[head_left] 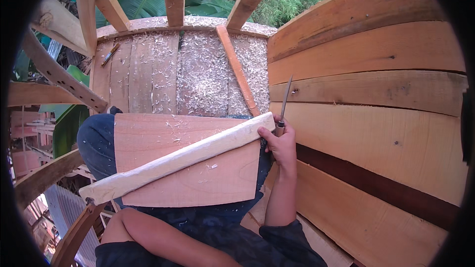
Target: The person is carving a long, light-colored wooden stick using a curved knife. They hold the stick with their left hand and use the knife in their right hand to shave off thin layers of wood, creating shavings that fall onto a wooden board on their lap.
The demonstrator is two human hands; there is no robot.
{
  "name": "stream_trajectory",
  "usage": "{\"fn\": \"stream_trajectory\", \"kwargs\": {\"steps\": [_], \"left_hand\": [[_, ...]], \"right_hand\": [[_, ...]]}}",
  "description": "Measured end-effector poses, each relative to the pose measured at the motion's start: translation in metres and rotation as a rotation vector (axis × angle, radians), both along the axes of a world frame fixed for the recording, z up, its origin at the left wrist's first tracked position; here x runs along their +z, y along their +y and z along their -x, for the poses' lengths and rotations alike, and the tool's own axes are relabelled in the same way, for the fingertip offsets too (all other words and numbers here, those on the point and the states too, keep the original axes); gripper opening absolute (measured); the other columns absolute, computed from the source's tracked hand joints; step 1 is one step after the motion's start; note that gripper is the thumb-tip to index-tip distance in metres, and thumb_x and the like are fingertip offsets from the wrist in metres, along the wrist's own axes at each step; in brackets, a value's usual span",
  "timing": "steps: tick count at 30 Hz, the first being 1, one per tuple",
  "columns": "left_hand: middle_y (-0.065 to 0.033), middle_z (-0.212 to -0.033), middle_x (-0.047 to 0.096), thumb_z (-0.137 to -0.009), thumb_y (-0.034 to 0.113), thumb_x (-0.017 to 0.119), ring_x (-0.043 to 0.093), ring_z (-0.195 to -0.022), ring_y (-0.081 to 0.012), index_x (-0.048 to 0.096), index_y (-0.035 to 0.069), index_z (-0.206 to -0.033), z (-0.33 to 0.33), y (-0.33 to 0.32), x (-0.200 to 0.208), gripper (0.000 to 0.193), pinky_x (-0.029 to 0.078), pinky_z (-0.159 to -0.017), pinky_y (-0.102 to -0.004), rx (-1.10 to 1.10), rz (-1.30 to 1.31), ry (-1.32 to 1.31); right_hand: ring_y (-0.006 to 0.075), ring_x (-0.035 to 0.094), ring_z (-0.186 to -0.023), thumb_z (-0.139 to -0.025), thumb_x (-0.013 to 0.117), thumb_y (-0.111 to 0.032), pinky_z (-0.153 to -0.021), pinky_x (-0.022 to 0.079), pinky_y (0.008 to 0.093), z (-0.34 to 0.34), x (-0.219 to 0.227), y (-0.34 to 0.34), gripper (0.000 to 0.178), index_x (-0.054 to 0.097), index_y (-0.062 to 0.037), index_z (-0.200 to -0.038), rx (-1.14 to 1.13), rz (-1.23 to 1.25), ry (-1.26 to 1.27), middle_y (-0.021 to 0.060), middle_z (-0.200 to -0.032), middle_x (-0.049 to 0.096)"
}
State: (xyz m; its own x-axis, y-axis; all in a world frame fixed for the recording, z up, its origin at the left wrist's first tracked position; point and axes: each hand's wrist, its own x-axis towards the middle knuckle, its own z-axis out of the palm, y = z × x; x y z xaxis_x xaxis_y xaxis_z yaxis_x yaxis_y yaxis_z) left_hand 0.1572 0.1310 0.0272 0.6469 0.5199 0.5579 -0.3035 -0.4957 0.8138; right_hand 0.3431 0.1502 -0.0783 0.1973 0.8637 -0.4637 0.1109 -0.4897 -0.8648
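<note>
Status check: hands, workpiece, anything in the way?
Right hand grips knife, blade up, steadying pale strip. Left hand hidden. Strip lies diagonally across board on lap. Shavings on planks ahead; nothing blocking.

Curved timber (178,160) across board (198,178) on lap, plank wall (376,118) right, shavings-strewn deck (198,74) ahead

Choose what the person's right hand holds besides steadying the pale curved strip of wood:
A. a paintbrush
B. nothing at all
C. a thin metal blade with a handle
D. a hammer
C: the right hand grips a thin blade tool pointing up along the plank wall, at the end of the pale curved strip.
</note>
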Motion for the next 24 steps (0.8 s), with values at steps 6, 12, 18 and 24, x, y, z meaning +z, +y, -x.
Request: {"fn": "stream_trajectory", "kwargs": {"steps": [6,12,18,24], "left_hand": [[-0.0095,-0.098,0.059,-0.08,0.014,0.069,0.058,-0.093,-0.0254,0.054,0.002,-0.097,0.007,0.01,-0.002,0.026,0.046,-0.094,-0.0421,-0.046,-0.013,0.076],[-0.0099,-0.094,0.061,-0.079,0.012,0.071,0.06,-0.09,-0.026,0.056,0.001,-0.093,0.005,0.003,-0.002,0.023,0.048,-0.092,-0.0418,-0.107,0.019,0.097],[-0.0104,-0.09,0.063,-0.078,0.01,0.073,0.063,-0.086,-0.0265,0.058,0.001,-0.09,0.012,0.004,-0.001,0.021,0.05,-0.09,-0.0416,-0.116,0.041,0.13],[-0.0108,-0.086,0.065,-0.077,0.008,0.074,0.065,-0.083,-0.0271,0.06,0.0,-0.086,0.033,-0.003,0.01,0.019,0.052,-0.089,-0.0414,-0.112,0.081,0.144]], "right_hand": [[0.0049,0.052,-0.055,-0.075,0.083,-0.014,-0.041,0.042,0.0199,0.003,-0.001,0.001,0.053,0.057,0.0036,-0.118,-0.011,0.008,-0.02,0.0029,-0.085,0.064],[0.0048,0.056,-0.06,-0.075,0.082,-0.012,-0.041,0.042,0.0193,-0.004,0.004,-0.002,0.048,0.059,0.0008,-0.115,-0.02,0.01,-0.006,0.0031,-0.085,0.065],[0.0046,0.056,-0.06,-0.075,0.082,-0.014,-0.041,0.043,0.0188,0.0,0.001,0.0,0.049,0.059,0.0012,-0.115,-0.011,-0.01,0.0,0.0025,-0.085,0.064],[0.0046,0.056,-0.061,-0.076,0.082,-0.015,-0.042,0.043,0.0188,0.0,0.004,0.001,0.048,0.058,0.0008,-0.115,-0.015,-0.017,0.01,0.002,-0.083,0.064]]}}
